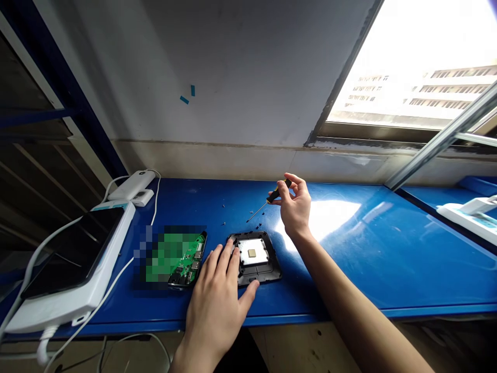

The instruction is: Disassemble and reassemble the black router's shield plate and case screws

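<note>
My right hand (293,204) grips a screwdriver (275,194) by its black and yellow handle, its thin shaft slanting down to the left over several tiny screws (260,225). Fingers stretched out, my left hand (219,287) lies flat with its fingertips on the left edge of a black plastic cover (267,272). Set in that cover is a silvery metal plate (244,252) with a small tan square pad (252,253) in its middle. Just left of my left hand lies a green circuit board (188,261) in a dark casing, partly blurred by pixelation.
On the left, a dark-screened phone (73,254) rests on a white power strip (111,269), with a white adapter (134,185) behind it and white cables trailing around. Another white power strip (469,215) is at the right. The blue table (388,259) meets a wall at the back.
</note>
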Tool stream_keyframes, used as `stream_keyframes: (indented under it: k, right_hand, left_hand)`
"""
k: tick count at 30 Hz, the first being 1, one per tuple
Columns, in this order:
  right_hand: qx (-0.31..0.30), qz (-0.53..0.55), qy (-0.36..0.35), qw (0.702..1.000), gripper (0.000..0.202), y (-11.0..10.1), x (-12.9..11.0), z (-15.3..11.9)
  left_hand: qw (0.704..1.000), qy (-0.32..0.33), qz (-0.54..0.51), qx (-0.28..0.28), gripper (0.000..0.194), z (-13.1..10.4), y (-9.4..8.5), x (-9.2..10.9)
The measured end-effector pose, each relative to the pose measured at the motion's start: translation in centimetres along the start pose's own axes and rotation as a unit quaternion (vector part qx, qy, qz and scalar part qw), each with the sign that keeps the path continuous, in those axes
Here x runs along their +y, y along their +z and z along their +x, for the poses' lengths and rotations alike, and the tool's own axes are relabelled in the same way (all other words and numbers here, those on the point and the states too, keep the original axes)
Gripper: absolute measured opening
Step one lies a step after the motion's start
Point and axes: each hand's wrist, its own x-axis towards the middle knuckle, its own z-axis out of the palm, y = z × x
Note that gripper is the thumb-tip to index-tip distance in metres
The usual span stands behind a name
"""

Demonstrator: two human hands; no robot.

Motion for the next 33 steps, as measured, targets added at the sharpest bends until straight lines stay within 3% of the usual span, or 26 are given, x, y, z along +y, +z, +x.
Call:
stream_keyframes:
  k: [6,10,12,15,17,23,28,33]
  right_hand:
    - [0.006,-0.022,-0.002,1.000,0.042,-0.1,-0.4,-0.2]
    - [0.017,-0.149,-0.020,0.988,0.036,-0.5,-0.4,0.2]
    - [-0.002,-0.286,-0.031,0.958,0.032,-0.7,-0.3,0.4]
    - [-0.080,-0.499,0.006,0.863,0.032,-0.9,0.0,0.4]
    - [-0.124,-0.566,0.042,0.814,0.032,-1.1,0.2,0.2]
    - [-0.170,-0.631,0.059,0.755,0.028,-2.3,-0.1,-1.2]
    - [-0.195,-0.646,0.031,0.738,0.028,-2.9,-1.1,-2.3]
    - [-0.221,-0.607,-0.047,0.762,0.035,-4.4,-3.7,-2.8]
  left_hand:
    - [1.000,-0.001,-0.016,0.002,0.057,0.1,0.0,-0.1]
    - [0.999,-0.007,-0.037,0.014,0.046,0.2,-0.3,-0.1]
    - [0.999,-0.006,-0.047,0.023,0.039,0.2,-0.4,-0.1]
    - [0.998,0.000,-0.055,0.034,0.027,0.3,-0.6,-0.1]
    - [0.997,0.005,-0.058,0.041,0.020,0.3,-0.6,-0.1]
    - [0.996,0.018,-0.064,0.054,0.013,0.4,-0.5,-0.2]
    - [0.996,0.010,-0.073,0.049,0.013,0.3,-0.5,-0.3]
    - [0.995,0.001,-0.089,0.039,0.015,0.3,-0.7,-0.1]
